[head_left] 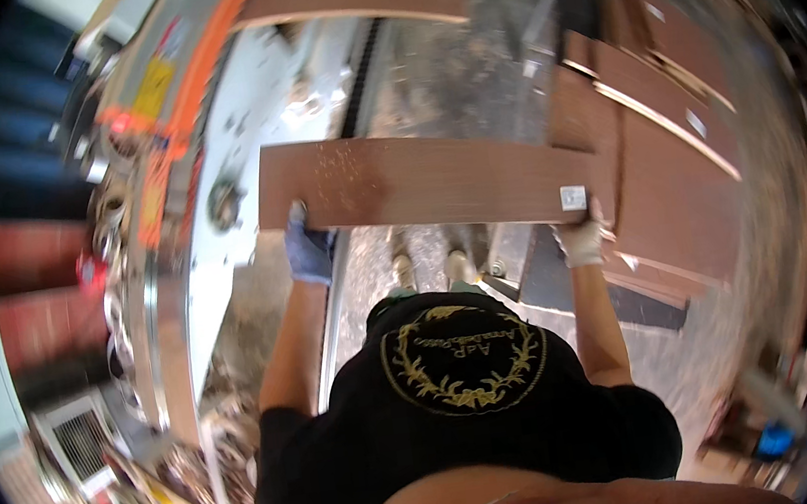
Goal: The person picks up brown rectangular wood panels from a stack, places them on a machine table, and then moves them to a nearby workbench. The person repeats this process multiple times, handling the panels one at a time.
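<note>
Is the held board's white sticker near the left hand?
No, the sticker is on the right end of the brown board, by the right hand.

Left hand (309, 251): fingers largely hidden by the brown board (415, 180), whose white label (573, 198) bears marks too small to read; the red shape (33, 252), far left, is blurred.

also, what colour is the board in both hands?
The board is brown; best seen in the head view.
</note>
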A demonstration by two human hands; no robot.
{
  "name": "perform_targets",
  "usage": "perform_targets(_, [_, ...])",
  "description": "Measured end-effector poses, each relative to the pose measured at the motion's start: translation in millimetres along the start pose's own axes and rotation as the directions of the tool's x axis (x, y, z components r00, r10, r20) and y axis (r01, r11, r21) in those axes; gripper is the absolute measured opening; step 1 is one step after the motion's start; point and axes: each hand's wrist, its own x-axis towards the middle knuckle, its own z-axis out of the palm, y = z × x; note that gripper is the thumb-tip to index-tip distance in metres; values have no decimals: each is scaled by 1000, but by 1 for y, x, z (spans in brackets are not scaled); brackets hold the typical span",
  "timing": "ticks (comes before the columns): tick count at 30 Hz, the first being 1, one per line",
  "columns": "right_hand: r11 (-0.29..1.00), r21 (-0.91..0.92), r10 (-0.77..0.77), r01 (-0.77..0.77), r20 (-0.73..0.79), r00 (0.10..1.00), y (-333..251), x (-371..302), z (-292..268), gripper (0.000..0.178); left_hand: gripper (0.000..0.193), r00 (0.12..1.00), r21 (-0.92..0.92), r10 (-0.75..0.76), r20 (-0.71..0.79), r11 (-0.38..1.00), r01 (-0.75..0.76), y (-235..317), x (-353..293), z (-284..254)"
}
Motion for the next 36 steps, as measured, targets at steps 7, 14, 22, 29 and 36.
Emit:
perform_targets(7, [895, -266, 398, -359, 112, 910, 118, -46, 44, 42, 35, 905, -102, 169, -390, 969, -224, 77, 66, -160])
perform_targets(14, [705, -467, 659, -533, 157, 735, 210, -94, 76, 54, 39, 918, -60, 167, -359, 978, -202, 87, 120, -178])
perform_targets(22, [706, -487, 618, -515, 66, 784, 224, -101, 97, 45, 48, 864, -102, 146, -481, 970, -221, 92, 146, -173])
perform_targets(29, [749, -573, 431, -332, 42, 901, 214, -78, 144, 36, 66, 990, -97, 19, -137, 995, -32, 97, 200, -176])
perform_targets(36, [564, -776, 540, -283, 87, 837, 179, -34, 162, 50, 53, 956, 125, 45, -289, 992, -9, 117, 260, -131])
